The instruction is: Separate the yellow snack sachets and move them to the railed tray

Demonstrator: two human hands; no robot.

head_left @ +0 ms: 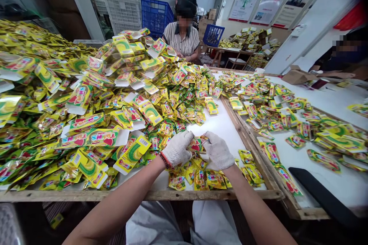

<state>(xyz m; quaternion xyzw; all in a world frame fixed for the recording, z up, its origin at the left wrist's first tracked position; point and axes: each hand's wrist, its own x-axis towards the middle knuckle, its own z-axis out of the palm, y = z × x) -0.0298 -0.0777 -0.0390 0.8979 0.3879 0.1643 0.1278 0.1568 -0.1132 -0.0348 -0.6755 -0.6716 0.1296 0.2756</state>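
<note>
My left hand [178, 149], in a white knit glove, is closed around a small printed carton [196, 145] in red, green and yellow. The gloved right hand [217, 152] is closed too, its fingertips pinching at the carton's right end; exactly what lies under them is partly hidden. Below both hands, several small yellow sachets [201, 180] lie in a loose group on the white tabletop. To the left rises a big heap of sachets mixed with flat yellow cartons [151, 112], some with white flaps open.
A wooden strip [244, 134] divides this table from another, strewn with cartons and sachets [270, 152]. A dark, long, flat object [319, 193] juts in at right. Across the heap sits a person in a striped shirt [181, 40]. Blue crates [156, 14] stand behind.
</note>
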